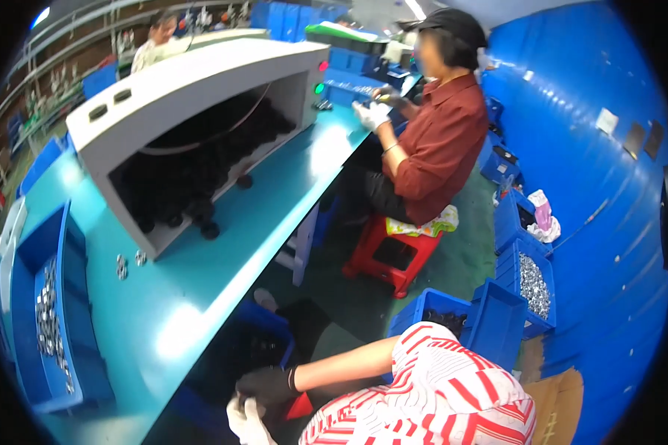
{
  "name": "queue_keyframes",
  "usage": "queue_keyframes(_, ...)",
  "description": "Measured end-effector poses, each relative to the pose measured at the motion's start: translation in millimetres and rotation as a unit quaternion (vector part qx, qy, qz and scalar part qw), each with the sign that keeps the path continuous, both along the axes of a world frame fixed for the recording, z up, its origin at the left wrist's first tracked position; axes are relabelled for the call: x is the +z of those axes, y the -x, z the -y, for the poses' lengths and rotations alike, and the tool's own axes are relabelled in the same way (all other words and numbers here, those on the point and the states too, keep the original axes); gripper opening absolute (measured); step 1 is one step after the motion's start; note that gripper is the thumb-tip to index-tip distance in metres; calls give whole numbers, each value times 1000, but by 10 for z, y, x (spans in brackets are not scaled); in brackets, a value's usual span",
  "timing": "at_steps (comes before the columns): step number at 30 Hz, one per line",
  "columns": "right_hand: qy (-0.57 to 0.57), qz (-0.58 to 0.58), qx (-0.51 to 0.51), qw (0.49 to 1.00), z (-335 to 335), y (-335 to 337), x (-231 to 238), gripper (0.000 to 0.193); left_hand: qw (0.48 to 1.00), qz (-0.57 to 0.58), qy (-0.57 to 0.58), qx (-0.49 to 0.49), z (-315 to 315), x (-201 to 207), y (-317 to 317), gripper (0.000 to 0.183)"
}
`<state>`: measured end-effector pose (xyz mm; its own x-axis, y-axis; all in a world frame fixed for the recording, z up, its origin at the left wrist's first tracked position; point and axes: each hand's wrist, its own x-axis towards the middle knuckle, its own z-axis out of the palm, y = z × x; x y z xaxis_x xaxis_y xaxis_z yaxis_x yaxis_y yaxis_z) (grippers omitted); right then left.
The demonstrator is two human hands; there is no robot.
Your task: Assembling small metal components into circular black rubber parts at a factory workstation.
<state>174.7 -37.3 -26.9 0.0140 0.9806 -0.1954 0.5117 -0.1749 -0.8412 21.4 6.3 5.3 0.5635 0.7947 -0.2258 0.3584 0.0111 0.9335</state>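
In the lower middle my right hand (266, 386), in a black glove, reaches in from a red-and-white striped sleeve (453, 363). Just below it is my left hand (249, 423), in a white glove and cut off by the lower edge. Both hands meet with their fingers curled, beside the table edge. Whatever lies between the fingers is too dark and small to name. A blue bin (271, 326) stands in shadow just beyond the hands. Beside my right wrist shows a red corner (300, 406) of something mostly hidden.
A green-topped table (274, 215) carries a white box-shaped housing (223, 67) full of black parts, several loose metal parts (122, 267) and a blue tray (74, 311). A co-worker (445, 141) sits on a red stool (393, 252). Blue bins (497, 319) line the blue wall (601, 222).
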Motion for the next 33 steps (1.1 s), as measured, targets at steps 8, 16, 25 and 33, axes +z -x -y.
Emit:
queue_keyframes(8, -45, -204, -189, 959, 86, -365, 150, 24, 902, 242, 352, 57, -175, -27, -444, 31)
queue_keyframes(16, -114, -96, -39, 988, -7, -193, 114, 30, 924, 204, 311, 91, -143, -148, -37, 37)
queue_keyframes(25, -121, 69, -3, 990, 85, -86, 202, 46, 863, 283, 404, 113, -51, -191, -66, 33)
queue_keyframes(33, -136, 133, -9, 982, 52, 25, 217, 41, 923, 190, 289, 168, 3, -279, -68, 28)
